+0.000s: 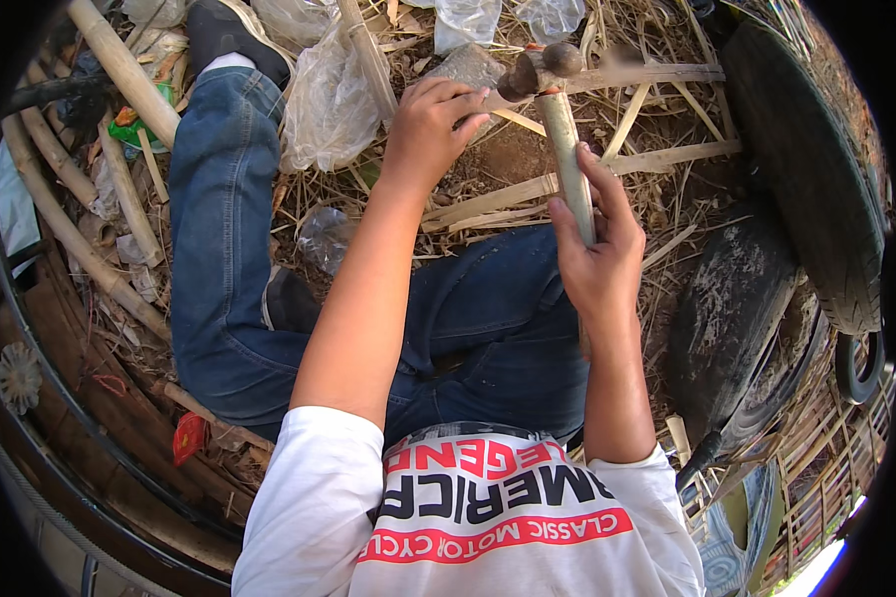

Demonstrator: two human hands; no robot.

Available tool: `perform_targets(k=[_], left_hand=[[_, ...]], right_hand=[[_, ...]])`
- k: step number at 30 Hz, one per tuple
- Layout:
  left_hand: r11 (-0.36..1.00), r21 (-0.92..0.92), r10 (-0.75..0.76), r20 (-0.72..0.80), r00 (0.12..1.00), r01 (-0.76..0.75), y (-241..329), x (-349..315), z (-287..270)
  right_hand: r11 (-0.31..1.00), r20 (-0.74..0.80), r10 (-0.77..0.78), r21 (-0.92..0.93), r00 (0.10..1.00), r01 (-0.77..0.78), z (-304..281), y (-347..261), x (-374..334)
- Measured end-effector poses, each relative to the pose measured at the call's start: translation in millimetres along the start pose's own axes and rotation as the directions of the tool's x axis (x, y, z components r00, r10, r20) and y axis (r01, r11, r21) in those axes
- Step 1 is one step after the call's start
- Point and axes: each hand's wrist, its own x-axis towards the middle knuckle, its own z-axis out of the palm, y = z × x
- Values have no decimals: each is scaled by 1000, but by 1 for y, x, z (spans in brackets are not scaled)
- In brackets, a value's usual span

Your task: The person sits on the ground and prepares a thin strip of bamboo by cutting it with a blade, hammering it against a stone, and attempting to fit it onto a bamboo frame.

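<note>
My right hand (602, 224) is wrapped round the pale handle of a hammer (570, 164), which points away from me. Its rusty, rounded head sits just right of my left fingertips, over a bamboo strip (657, 75). My left hand (433, 129) is closed, thumb and fingers at the left end of that strip; the hammer head partly hides this spot. Under and behind the left fingers lies a grey stone block (468, 68). Another split bamboo strip (657, 159) crosses the ground nearer to me.
Bent legs in jeans (234, 229) frame the work spot. Crumpled clear plastic bags (331, 104) lie left of my left hand. Thick bamboo poles (129, 75) are at far left. Black tyres (806, 169) stand on the right, beside a woven bamboo fence (831, 468). Straw and bamboo scraps litter the ground.
</note>
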Motion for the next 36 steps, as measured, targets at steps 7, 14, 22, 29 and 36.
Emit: perform_targets(k=[7,14,22,29,36], left_hand=[[1000,20,-1,37,999,1,0,1,-2],[999,30,21,4,1000,-21,-1,-2,-1],[999,35,25,3,1000,-25,-5,-1,1],[999,32,13,56,998,-15,-3,-2,-1],[1000,17,10,43,999,-11,-5,-2,1]], right_hand=[[994,-12,-99,-38,995,99,6,2,5],[991,92,49,-126,995,-37,7,0,3],[966,66,-181,-176,981,190,8,-1,9],[974,57,-151,-163,987,158,10,-4,-4],[978,35,-158,-134,987,161,10,-10,2]])
